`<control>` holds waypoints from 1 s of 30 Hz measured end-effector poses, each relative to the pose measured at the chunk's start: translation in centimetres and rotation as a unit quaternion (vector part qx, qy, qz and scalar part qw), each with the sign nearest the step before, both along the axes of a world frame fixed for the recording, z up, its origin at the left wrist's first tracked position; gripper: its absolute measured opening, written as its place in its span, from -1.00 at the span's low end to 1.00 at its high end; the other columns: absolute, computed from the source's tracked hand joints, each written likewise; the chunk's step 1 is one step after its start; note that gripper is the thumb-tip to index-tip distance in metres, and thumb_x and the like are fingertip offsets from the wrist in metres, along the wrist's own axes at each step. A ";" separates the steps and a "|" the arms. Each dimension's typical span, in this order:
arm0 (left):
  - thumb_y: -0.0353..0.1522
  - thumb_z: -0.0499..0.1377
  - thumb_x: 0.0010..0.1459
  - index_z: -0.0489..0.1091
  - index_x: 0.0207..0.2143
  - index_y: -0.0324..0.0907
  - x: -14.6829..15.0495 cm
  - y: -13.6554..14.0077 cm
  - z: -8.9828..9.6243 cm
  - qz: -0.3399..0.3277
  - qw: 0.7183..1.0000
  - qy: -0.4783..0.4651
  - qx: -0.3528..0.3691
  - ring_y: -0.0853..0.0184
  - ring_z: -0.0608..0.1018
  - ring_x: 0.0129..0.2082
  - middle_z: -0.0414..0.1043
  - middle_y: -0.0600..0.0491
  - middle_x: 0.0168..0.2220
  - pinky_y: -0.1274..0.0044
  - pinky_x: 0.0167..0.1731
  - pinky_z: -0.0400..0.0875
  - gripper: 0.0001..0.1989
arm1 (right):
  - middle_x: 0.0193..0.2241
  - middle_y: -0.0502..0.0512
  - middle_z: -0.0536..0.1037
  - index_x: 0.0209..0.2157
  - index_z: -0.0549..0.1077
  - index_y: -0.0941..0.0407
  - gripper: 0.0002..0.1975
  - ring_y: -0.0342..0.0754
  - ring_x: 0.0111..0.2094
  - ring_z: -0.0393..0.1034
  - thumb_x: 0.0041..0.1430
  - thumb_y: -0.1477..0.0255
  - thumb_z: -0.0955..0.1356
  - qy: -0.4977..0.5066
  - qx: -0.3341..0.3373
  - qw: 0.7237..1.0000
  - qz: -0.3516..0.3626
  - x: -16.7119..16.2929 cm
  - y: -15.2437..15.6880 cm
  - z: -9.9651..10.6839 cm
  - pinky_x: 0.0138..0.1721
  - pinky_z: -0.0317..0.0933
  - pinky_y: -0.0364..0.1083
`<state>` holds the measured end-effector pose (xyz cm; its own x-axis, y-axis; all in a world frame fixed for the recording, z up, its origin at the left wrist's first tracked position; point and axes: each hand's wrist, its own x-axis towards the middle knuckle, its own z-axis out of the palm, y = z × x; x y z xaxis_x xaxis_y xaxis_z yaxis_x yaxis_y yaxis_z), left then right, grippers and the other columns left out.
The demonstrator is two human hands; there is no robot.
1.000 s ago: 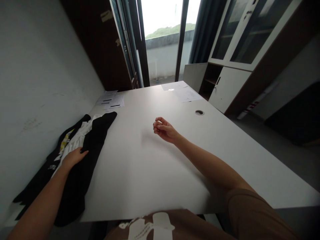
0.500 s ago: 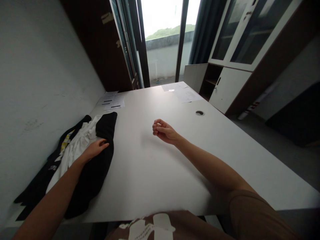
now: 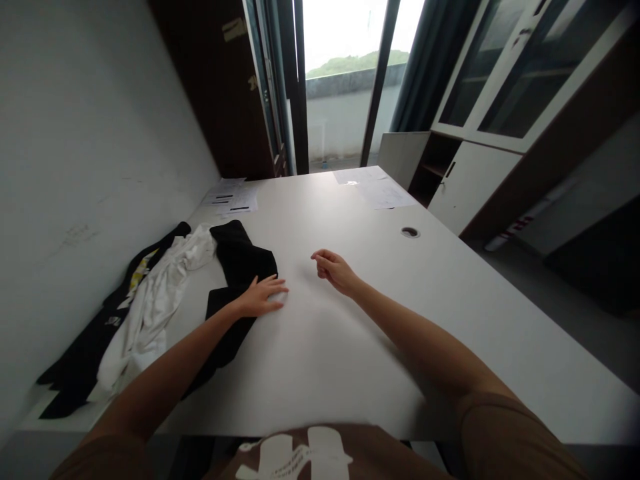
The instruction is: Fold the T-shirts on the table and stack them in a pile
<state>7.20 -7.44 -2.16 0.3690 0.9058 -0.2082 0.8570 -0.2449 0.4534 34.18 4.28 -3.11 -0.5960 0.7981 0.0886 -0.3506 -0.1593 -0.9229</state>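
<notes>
Here's the left hand (image 3: 261, 297), fingers fanned apart, palm down at the edge of the black garment (image 3: 247, 263); the palm covers the contact, so any pinch on the cloth can't be made out. Below the hand, the forearm masks part of that garment. Left of the hand, the white garment (image 3: 163, 293) lies crumpled, its near end partly hidden too. And over the bench (image 3: 325, 360), the right hand (image 3: 334, 270), curled, fingertips mostly hidden: can't tell if they meet!
</notes>
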 end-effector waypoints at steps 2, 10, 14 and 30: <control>-0.19 0.22 0.28 0.40 0.22 0.05 1.8 0.1 0.2 -0.017 0.999 -0.031 -0.008 -0.03 0.09 0.44 0.19 -0.04 0.39 -0.10 0.33 -0.28 -0.54 | -0.61 -0.18 0.26 -0.27 0.47 0.11 -0.60 -0.22 -0.59 0.10 0.08 0.07 0.49 -0.036 -0.002 0.999 -0.028 0.1 0.4 -0.7 -0.50 0.03 -0.16; -0.21 0.22 0.30 0.41 0.21 0.02 8.3 -3.4 2.7 -0.172 0.970 -0.169 -0.024 0.12 0.38 0.29 0.46 0.00 0.19 0.18 0.38 -0.04 -0.57 | -0.45 -0.02 0.52 -0.26 0.50 0.09 -0.74 -0.12 -0.41 0.37 0.14 0.20 0.39 -0.214 0.116 0.969 -0.038 -1.3 0.8 -2.9 -0.36 0.25 -0.12; -0.22 0.19 0.33 0.46 0.16 -0.03 8.2 -3.7 5.2 -0.147 0.975 -0.153 0.070 0.15 0.46 0.19 0.46 -0.03 0.18 0.33 0.24 0.27 -0.62 | -0.29 0.00 0.58 -0.15 0.50 0.05 -0.80 -0.09 -0.30 0.43 0.24 0.28 0.37 -0.300 0.246 0.921 -0.033 -4.2 0.3 -3.3 -0.20 0.29 -0.08; -0.06 0.11 0.33 0.18 0.36 -0.19 -8.2 0.4 -4.2 0.255 0.946 0.144 0.137 -0.05 0.22 0.36 0.14 -0.27 0.37 0.18 0.27 0.13 -0.33 | -0.17 0.19 0.63 0.04 0.46 -0.01 -0.68 0.11 -0.14 0.51 0.47 0.24 0.18 -0.561 0.316 0.753 -0.132 -9.7 3.0 -1.7 -0.16 0.24 -0.01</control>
<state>-0.95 -7.06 -6.38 -0.1672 0.9853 0.0350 0.9738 0.1595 0.1619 24.46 7.23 -4.85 -0.4071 0.9115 0.0594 0.7646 0.3756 -0.5238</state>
